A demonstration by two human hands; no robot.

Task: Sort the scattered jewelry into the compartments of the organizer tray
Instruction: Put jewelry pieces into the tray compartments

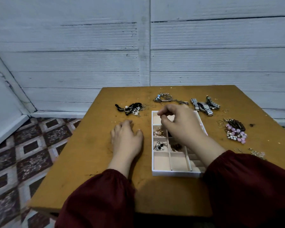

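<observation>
The right hand (179, 124) hangs over the far end of the white organizer tray (176, 173), thumb and forefinger pinched together above the far-left compartment; whether that grip encloses anything is too small to tell. The left hand (127, 139) lies flat and released on the tabletop (89, 170), just left of the tray, holding nothing.

Below the pinch, toward the person, the left-column compartments hold pink-and-gold earrings (159, 132) and then a silver brooch (160, 145); the two nearest compartments are bare.

Left of the grip and slightly beyond it lies a black-and-pearl tangle (132, 108). Beyond it are silver chains (166, 98), and to its far right wristwatches (204, 105) near the tabletop's back edge. Right of the tray sits a pink beaded cluster (235, 132). The near tabletop, between the dark red sleeves (97, 199), is open.
</observation>
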